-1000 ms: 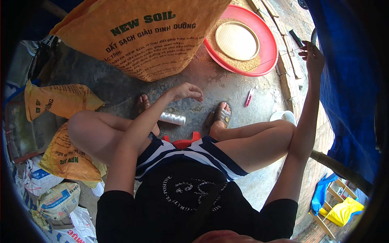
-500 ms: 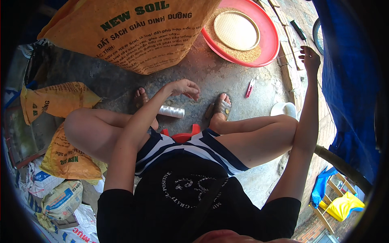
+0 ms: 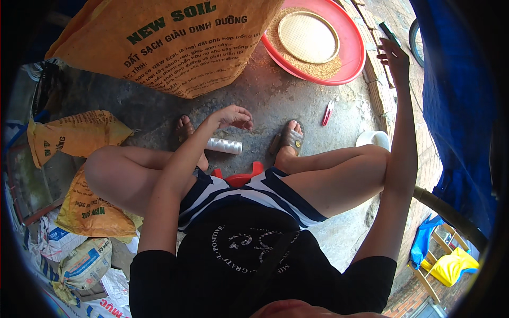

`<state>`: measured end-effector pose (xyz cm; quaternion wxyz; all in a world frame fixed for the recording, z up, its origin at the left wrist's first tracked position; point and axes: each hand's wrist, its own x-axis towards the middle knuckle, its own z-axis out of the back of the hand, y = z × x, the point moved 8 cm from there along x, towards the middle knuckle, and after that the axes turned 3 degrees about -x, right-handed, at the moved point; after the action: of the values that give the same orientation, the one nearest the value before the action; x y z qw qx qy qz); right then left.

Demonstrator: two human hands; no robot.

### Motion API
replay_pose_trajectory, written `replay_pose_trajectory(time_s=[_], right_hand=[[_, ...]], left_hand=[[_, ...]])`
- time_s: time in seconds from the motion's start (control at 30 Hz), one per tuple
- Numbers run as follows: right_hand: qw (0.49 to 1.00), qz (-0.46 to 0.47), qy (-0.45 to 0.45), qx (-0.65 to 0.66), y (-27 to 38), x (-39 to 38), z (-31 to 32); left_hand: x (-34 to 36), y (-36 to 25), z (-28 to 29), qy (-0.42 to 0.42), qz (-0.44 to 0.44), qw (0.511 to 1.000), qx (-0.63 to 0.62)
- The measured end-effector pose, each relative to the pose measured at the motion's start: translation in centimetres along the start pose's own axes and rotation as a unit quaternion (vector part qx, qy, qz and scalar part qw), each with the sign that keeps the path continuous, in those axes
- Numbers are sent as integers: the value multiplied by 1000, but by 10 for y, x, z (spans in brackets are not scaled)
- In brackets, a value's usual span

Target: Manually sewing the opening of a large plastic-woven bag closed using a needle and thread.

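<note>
My left hand (image 3: 236, 117) hangs loosely bent over the floor, fingers apart, with nothing visible in it, above a shiny white cylindrical roll (image 3: 224, 146) between my sandalled feet. My right hand (image 3: 393, 55) is raised at the upper right, fingers apart, beside a dark long-handled object (image 3: 389, 32); I cannot make out a thread in it. Near it a red basin (image 3: 351, 58) holds yellowish grain and a round woven tray (image 3: 307, 37). A large orange printed sack (image 3: 201, 63) stands at upper left. A red-handled cutter (image 3: 327, 113) lies on the floor.
More orange sacks (image 3: 79, 135) and pale bags (image 3: 85, 262) lie at left. A white bowl (image 3: 374, 139) sits beside my right knee. A blue tarp (image 3: 456, 116), a pole (image 3: 450, 214) and a wooden rack with yellow cloth (image 3: 445, 267) are at right. A red stool (image 3: 238, 179) shows beneath me.
My right hand has moved up and slightly left, and the thin line seen at its fingers earlier is no longer clear. My left hand has shifted slightly left with the view.
</note>
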<state>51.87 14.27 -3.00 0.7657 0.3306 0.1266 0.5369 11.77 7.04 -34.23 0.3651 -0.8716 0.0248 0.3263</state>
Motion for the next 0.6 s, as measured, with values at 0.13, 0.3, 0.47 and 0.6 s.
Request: replay_pose_trajectory(time_s=[0.13, 0.3, 0.47, 0.6], right_hand=[[973, 84, 77, -200, 8, -6, -13], [940, 87, 145, -295, -44, -17, -63], [690, -40, 503, -520, -129, -84, -115], [835, -255, 360, -328, -177, -99, -140]], left_hand=[[1, 5, 24, -110, -4, 990, -85], [-10, 15, 48, -159, -7, 976, -148], [-8, 12, 49, -190, -15, 974, -121], [-11, 13, 49, -180, -30, 974, -131]])
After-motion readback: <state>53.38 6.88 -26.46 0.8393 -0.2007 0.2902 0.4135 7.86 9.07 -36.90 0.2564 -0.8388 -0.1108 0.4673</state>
